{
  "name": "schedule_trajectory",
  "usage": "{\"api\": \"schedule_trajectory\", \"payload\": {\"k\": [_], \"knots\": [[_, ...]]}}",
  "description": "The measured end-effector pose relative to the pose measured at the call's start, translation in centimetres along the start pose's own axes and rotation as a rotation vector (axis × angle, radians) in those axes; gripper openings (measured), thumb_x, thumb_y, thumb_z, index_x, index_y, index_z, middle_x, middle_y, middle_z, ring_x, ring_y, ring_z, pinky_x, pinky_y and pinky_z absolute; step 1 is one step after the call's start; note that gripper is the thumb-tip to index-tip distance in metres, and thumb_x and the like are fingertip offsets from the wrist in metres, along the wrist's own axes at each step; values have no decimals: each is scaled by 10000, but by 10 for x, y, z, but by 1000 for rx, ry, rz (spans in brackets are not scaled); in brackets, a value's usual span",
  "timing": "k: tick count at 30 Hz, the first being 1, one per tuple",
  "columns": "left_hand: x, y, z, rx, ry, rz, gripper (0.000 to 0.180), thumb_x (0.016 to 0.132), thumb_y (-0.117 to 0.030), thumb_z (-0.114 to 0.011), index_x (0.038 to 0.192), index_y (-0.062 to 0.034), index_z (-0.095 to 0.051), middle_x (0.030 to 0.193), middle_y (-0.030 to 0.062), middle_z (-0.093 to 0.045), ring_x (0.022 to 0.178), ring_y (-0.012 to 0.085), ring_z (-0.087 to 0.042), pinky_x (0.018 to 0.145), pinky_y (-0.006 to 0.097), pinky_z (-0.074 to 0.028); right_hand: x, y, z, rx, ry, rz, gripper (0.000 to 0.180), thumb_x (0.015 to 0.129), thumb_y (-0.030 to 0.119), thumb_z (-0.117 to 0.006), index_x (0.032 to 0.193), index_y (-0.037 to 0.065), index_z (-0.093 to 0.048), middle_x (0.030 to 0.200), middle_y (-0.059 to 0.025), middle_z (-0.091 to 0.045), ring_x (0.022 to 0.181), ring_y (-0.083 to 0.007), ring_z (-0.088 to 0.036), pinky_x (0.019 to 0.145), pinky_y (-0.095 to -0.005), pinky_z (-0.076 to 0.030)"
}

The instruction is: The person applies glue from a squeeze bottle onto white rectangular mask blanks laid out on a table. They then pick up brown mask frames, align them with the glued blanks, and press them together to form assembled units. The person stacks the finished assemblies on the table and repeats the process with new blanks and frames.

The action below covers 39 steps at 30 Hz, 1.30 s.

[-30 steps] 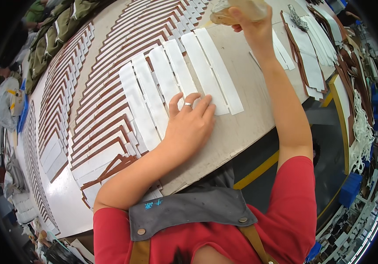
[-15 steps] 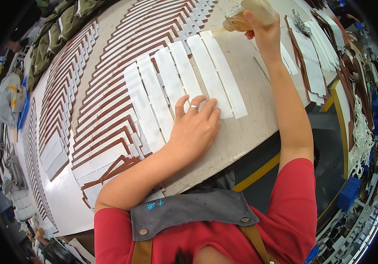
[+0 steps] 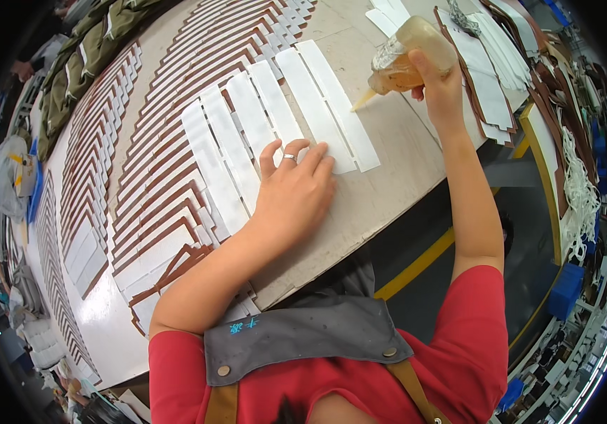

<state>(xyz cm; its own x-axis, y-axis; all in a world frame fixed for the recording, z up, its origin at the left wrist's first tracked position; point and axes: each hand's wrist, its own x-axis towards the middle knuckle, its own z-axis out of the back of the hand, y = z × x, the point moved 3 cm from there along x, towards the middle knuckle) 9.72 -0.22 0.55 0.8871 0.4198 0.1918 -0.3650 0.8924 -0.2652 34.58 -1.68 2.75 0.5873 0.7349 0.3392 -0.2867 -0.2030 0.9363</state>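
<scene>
Long, flat white strips (image 3: pixel 275 102) lie in pairs on our pale, smooth table (image 3: pixel 388 152); they look light and pliable, best pinned near their ends, where our left hand (image 3: pixel 295 187) rests unclenched. Rightward, the translucent plastic squeeze bottle (image 3: pixel 416 53), likely soft, tilts nozzle-down near the rightmost strip, its body in our right hand's (image 3: pixel 445 92) grip.

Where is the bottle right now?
The bottle is in the head view's upper right, held tilted in the right hand, nozzle near the white strips.

Bright, even light, glare on white tabletop (image 3: pixel 111 338), strong fisheye bending, black corners, soft rim
</scene>
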Motion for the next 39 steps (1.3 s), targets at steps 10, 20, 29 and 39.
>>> {"api": "schedule_trajectory", "payload": {"k": [10,20,29,39], "knots": [[1,0,1,-2,-36,-19,252,811,-143,-582,1053,-73,-586,1156,53,-547,1130,265,-463,1007,474,-217,-48,10,34,27,-15,-86,474,774,334,-731,1076,51,-501,763,-12,-551,472,-38,-468,375,-161,-358],[-10,18,34,-57,-131,62,230,828,-189,-596,1024,-83,-541,1048,85,-551,1047,275,-492,922,434,-280,-31,41,70,542,-46,-283,519,879,524,-511,1128,70,-531,896,-30,-622,605,-80,-581,382,-185,-401],[-113,44,72,91,132,206,257,755,-171,-648,944,-32,-543,923,114,-542,940,282,-517,841,374,-365,-50,41,29,-1192,378,-344,728,775,554,-610,1254,19,-490,800,-174,-647,735,-301,-650,699,-377,-502],[-86,25,50,388,317,-136,61,665,-65,-625,707,-23,-616,697,87,-579,669,212,-584,656,315,-438,-99,107,-24,-1010,184,318,315,854,234,-614,1091,29,-583,1071,-142,-601,859,-280,-592,762,-361,-475]]}}
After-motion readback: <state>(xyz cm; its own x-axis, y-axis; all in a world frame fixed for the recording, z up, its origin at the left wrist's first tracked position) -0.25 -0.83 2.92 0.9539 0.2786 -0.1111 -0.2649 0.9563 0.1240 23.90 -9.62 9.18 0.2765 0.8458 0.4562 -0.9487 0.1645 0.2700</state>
